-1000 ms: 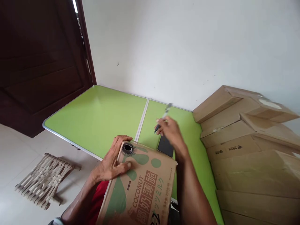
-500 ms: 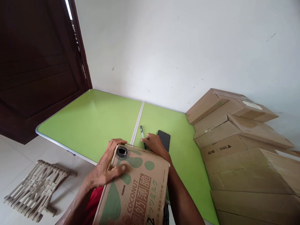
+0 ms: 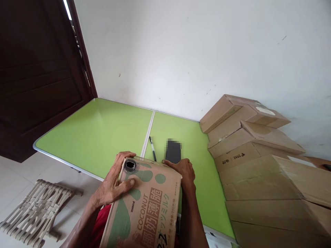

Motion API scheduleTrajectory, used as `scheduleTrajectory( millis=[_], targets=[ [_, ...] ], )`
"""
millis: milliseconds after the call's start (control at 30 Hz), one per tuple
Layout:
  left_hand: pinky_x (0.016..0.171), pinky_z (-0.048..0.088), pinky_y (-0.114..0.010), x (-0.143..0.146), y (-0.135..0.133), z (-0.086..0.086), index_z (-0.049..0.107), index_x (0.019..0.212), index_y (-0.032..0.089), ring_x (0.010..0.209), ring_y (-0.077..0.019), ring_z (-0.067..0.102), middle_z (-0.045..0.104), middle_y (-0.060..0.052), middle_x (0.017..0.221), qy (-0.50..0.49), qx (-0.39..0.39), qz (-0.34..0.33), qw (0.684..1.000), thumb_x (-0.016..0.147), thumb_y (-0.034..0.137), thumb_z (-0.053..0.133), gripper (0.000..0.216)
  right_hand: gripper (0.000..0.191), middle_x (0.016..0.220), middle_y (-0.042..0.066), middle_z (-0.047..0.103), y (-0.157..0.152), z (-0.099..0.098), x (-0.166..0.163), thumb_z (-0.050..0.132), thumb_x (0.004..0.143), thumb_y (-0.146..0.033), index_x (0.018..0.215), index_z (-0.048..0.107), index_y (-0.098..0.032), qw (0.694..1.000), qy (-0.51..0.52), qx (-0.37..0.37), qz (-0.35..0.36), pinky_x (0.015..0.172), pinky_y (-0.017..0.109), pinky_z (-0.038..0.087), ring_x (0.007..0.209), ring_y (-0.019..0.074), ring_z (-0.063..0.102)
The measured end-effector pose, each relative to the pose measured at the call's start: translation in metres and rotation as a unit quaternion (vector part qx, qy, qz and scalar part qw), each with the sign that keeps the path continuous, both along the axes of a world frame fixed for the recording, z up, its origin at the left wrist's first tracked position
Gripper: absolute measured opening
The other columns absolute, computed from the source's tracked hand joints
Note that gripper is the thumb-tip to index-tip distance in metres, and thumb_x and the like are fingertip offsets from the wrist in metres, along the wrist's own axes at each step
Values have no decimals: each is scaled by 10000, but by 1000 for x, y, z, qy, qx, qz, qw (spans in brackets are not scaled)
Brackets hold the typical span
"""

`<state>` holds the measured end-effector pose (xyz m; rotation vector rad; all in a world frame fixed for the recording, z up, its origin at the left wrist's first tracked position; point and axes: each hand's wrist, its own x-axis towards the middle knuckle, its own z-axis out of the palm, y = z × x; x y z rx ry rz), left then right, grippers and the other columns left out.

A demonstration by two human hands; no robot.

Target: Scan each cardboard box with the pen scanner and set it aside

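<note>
A brown cardboard box [image 3: 155, 186] with green spots and red printed writing stands tilted in front of me. My left hand [image 3: 116, 184] grips its upper left corner, thumb on the front face beside a dark-ringed hole [image 3: 130, 165]. Just beyond the box's upper right corner is my right hand [image 3: 183, 172]. Its thumb stretches left across the lower end of a dark phone [image 3: 173, 151], apart from the bent fingers on the phone's right; a firm hold on it does not show. A pen [image 3: 152, 148] lies on the table, left of the phone.
The green folding table [image 3: 108, 131] has a pale seam across it and meets the white wall. Stacked cardboard boxes [image 3: 248, 172] crowd the right side. A woven stool [image 3: 36, 210] stands on the tiled floor at lower left, near a dark door [image 3: 43, 75].
My right hand has left the pen and moved right to the phone's lower end. The pen now lies free on the table. My left hand keeps its grip on the box.
</note>
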<state>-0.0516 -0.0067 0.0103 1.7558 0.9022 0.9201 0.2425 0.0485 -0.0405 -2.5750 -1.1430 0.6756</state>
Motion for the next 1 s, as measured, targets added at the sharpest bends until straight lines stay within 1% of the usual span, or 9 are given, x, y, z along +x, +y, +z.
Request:
scheduleTrajectory(
  millis=[67, 167, 267, 367, 500, 667, 767, 867, 1000],
  targets=[
    [1160, 397, -588, 0, 0, 0, 439, 1484, 254, 1358, -393, 439, 434, -136, 1462, -1, 0, 5, 1000, 989, 508, 589, 576, 833, 1334, 371, 651, 5, -1, 5, 867, 748, -533, 1334, 580, -16, 999, 36, 16, -13, 943, 530, 559, 1253, 480, 656],
    [1167, 392, -589, 1, 0, 0, 447, 1481, 256, 1355, -393, 448, 439, -134, 1464, -1, -4, 9, 1000, 986, 512, 598, 577, 467, 1180, 259, 753, 12, -4, 9, 811, 767, -453, 1083, 688, -132, 991, 115, 65, -7, 909, 473, 572, 1180, 430, 704],
    [1171, 386, -597, 1, 0, 0, 450, 1476, 255, 1354, -395, 452, 442, -135, 1460, -4, -4, 6, 1000, 985, 517, 598, 576, 237, 953, 160, 789, 13, -8, 10, 753, 737, -358, 887, 666, -196, 966, 224, 126, -11, 830, 428, 596, 1029, 374, 761],
    [1176, 374, -611, 1, 0, 0, 442, 1479, 253, 1365, -401, 439, 438, -139, 1461, 0, -1, 7, 1000, 983, 512, 597, 581, 311, 859, 123, 780, 0, -8, 13, 746, 672, -387, 896, 646, -196, 915, 358, 185, -28, 732, 435, 631, 888, 356, 790],
    [1180, 367, -617, 1, 0, 1, 442, 1479, 251, 1380, -409, 432, 445, -139, 1459, -4, -4, 5, 1000, 979, 492, 595, 575, 556, 1101, 140, 801, -41, 10, 24, 840, 633, -491, 1071, 681, -187, 828, 492, 265, -45, 841, 491, 664, 1028, 373, 796],
    [1183, 369, -601, 4, 2, 5, 453, 1474, 236, 1377, -396, 452, 466, -139, 1451, -3, -6, 6, 1000, 972, 429, 609, 560, 496, 1462, 126, 696, -103, 56, 24, 859, 806, -380, 1280, 747, -289, 702, 619, 336, -103, 918, 476, 658, 1255, 358, 723],
    [1174, 388, -571, 10, 1, 7, 462, 1476, 227, 1360, -370, 472, 476, -134, 1448, -1, 17, -4, 1000, 942, 371, 625, 577, 469, 1490, 130, 678, -132, 77, 12, 644, 959, -634, 1306, 768, -345, 666, 642, 364, -105, 850, 465, 671, 1240, 366, 730],
    [1159, 417, -549, 14, 0, 8, 467, 1474, 224, 1344, -352, 495, 497, -128, 1437, 3, 38, -4, 999, 918, 325, 627, 587, 698, 1483, 114, 682, -151, 87, -12, 331, 994, -810, 1324, 771, -379, 627, 703, 331, -45, 875, 518, 660, 1221, 378, 736],
    [1182, 422, -577, 14, -1, 5, 489, 1478, 239, 1353, -370, 511, 529, -134, 1433, 12, 58, 6, 998, 964, 449, 620, 571, 707, 1487, 81, 682, -157, 93, -63, 308, 991, -822, 1321, 770, -401, 550, 815, 174, 51, 889, 564, 627, 1175, 382, 739]
  ],
)
